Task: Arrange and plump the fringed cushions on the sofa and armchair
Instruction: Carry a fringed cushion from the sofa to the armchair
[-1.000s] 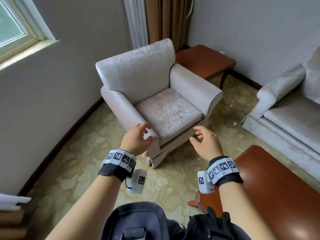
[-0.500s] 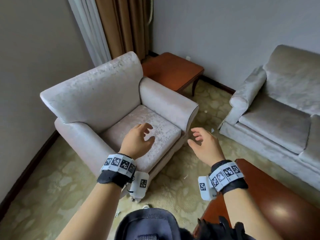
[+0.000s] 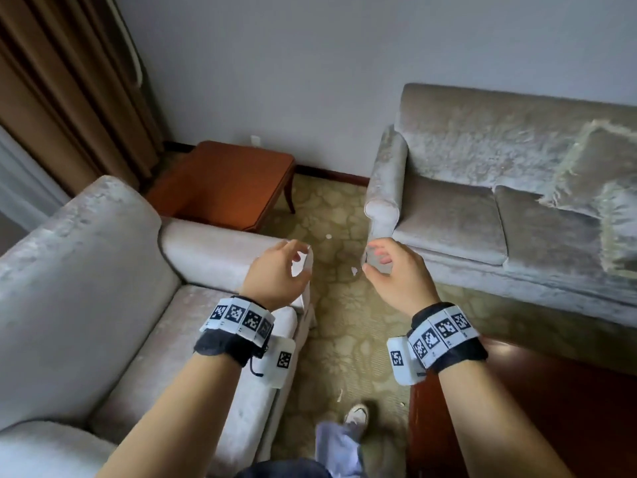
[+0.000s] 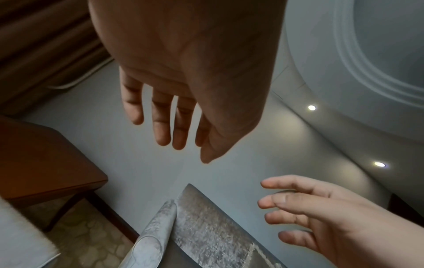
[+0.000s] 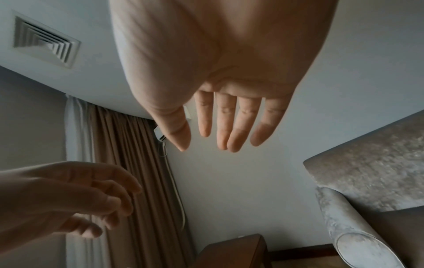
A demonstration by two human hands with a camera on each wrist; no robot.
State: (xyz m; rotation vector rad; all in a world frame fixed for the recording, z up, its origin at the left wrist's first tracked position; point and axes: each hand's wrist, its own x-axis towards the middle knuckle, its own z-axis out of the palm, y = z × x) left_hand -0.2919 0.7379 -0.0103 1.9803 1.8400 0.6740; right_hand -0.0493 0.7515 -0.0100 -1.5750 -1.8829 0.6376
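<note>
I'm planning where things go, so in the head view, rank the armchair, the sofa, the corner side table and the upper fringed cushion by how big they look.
Largest to smallest as they look:
1. armchair and sofa: unsure, since the armchair is nearer and both are cut off by the frame
2. corner side table
3. upper fringed cushion, also cut off at the edge

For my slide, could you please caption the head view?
Both empty hands, left hand and right hand, hover between armchair and sofa.

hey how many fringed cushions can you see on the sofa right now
2. One fringed cushion leans against the sofa backrest at the right; a second lies in front of it on the seat, cut off by the frame edge. More may sit out of view.
</note>
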